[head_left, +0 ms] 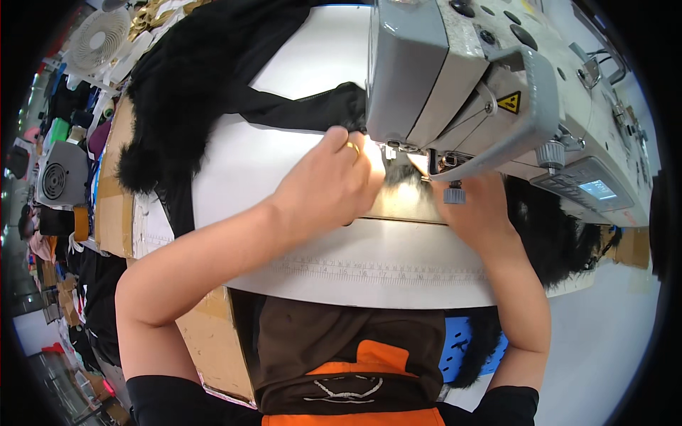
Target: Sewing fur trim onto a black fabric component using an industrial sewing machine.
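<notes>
My left hand (pixel 341 181) is curled, its fingers closed at the edge of a black fabric strip (pixel 298 106), just left of the sewing machine's presser foot (pixel 391 150). My right hand (pixel 470 207) is at the needle area's right, its fingers mostly hidden behind the machine head (pixel 405 78). Dark fur shows on the lit metal plate (pixel 401 209) between my hands. More black fur fabric (pixel 167 135) lies at the back left of the white table (pixel 263 177), and another furry bunch (pixel 547 241) is beside my right forearm.
A control panel (pixel 597 188) is on the machine's right. Cardboard (pixel 114 213) borders the table at left, with a white fan (pixel 98 42), a grey boxy appliance (pixel 60 181) and cluttered goods beyond. A blue perforated item (pixel 458 344) shows below the table's front edge.
</notes>
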### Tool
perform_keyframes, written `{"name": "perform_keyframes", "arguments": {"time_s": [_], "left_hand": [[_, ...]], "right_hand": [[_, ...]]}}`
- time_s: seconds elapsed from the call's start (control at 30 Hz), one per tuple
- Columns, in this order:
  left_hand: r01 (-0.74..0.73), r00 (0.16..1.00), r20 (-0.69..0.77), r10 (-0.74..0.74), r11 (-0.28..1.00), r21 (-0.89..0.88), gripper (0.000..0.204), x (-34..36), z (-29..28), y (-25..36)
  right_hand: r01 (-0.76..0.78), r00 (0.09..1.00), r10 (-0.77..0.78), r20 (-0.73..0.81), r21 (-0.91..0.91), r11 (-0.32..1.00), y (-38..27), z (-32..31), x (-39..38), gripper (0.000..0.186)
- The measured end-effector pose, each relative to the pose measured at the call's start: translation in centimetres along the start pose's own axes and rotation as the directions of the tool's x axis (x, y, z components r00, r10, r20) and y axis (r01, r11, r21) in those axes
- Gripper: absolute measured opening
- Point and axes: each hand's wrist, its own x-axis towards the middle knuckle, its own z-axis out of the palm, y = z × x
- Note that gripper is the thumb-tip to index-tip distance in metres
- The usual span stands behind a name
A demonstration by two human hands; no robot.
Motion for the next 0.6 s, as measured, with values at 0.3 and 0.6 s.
{"name": "perform_keyframes", "arguments": {"time_s": [0.3,0.6], "left_hand": [[-0.062,0.972,-0.226,-0.056,0.873,-0.484,0.022,-1.2,-1.8,0.3],[-0.111,0.993,-0.081,0.091,0.950,-0.290,0.016,-0.3,-1.6,-4.2]], "right_hand": [[-0.133,0.982,0.026,0.188,0.583,0.801,-3.5,-2.3,0.6,0.053],[-0.076,0.972,-0.003,0.234,0.326,0.942,-3.7,-3.4,0.4,0.037]]}}
